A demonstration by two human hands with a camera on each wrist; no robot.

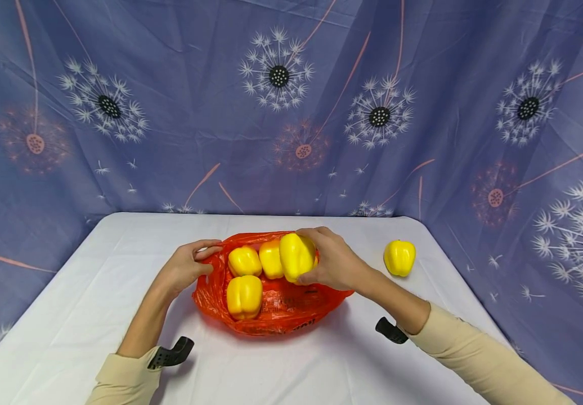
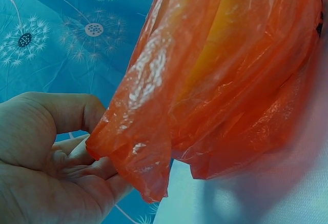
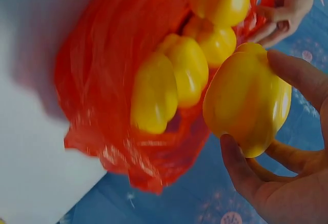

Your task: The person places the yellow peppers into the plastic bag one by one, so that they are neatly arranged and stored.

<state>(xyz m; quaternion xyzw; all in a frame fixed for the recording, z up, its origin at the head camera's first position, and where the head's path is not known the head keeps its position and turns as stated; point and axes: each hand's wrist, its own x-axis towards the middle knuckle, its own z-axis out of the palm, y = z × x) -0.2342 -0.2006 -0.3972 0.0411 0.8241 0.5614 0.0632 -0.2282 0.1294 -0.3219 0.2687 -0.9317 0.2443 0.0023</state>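
Observation:
A red plastic bag (image 1: 291, 320) lies with its mouth spread wide on the table, several yellow bell peppers (image 1: 244, 298) inside it. At the bag's left rim, my left hand (image 1: 182, 269) holds the edge; in the left wrist view the red plastic (image 2: 138, 147) sits between thumb and fingers. My right hand (image 1: 336, 259) grips another yellow bell pepper (image 1: 295, 257) above the bag's right half, thumb on one side and fingers on the other. The right wrist view shows this held pepper (image 3: 248, 103) apart from the peppers in the bag (image 3: 154, 93), one of which it partly hides in the head view.
One more yellow bell pepper (image 1: 399, 258) stands on the white-covered table (image 1: 382, 371), to the right of the bag. A blue curtain (image 1: 195, 112) with dandelion prints hangs behind and beside the table. Black wrist mounts (image 1: 172, 353) sit at both cuffs.

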